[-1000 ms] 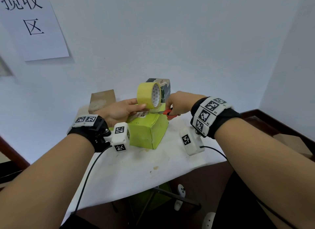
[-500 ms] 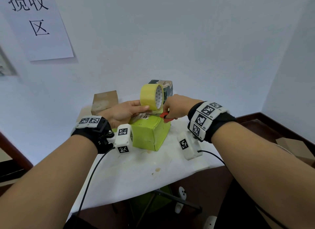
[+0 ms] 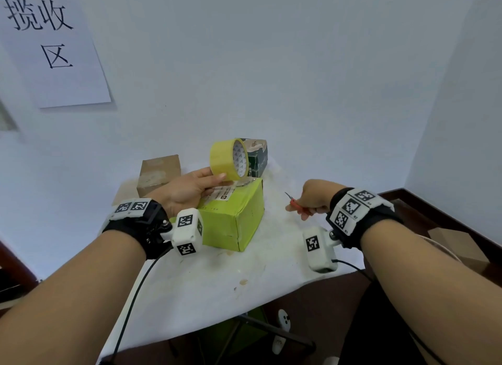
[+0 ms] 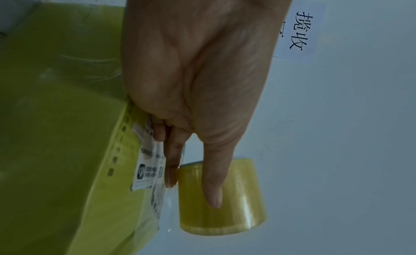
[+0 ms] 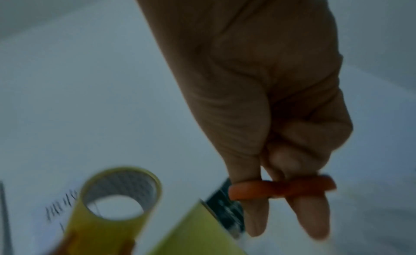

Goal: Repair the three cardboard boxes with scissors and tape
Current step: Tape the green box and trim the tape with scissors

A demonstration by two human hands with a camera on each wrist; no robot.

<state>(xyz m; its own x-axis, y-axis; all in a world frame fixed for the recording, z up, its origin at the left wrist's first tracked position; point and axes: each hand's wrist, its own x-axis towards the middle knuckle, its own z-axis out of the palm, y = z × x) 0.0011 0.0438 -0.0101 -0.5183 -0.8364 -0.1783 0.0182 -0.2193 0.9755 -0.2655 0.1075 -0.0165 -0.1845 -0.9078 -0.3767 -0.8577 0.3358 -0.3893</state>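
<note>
A green cardboard box (image 3: 233,218) with a white label stands mid-table. Above its far edge my left hand (image 3: 190,188) holds a yellow tape roll (image 3: 228,159) between thumb and fingers; the left wrist view shows the tape roll (image 4: 236,196) under my thumb beside the green box (image 4: 67,134). My right hand (image 3: 315,199) is to the right of the box, gripping small red-handled scissors (image 3: 294,203) with the blades pointing up left. In the right wrist view my fingers pass through the scissors' red loops (image 5: 281,187). A brown box (image 3: 159,174) and a dark box (image 3: 256,158) stand behind.
A white cloth covers the small table (image 3: 217,283), whose front edge is close to me. A white wall with a paper sign (image 3: 51,44) rises just behind the boxes. A cardboard box (image 3: 459,245) lies on the floor at right, and metal table legs (image 3: 271,332) show below.
My right hand with the scissors has pulled away to the right from the tape roll and the box. The left hand has lifted the roll slightly above the box.
</note>
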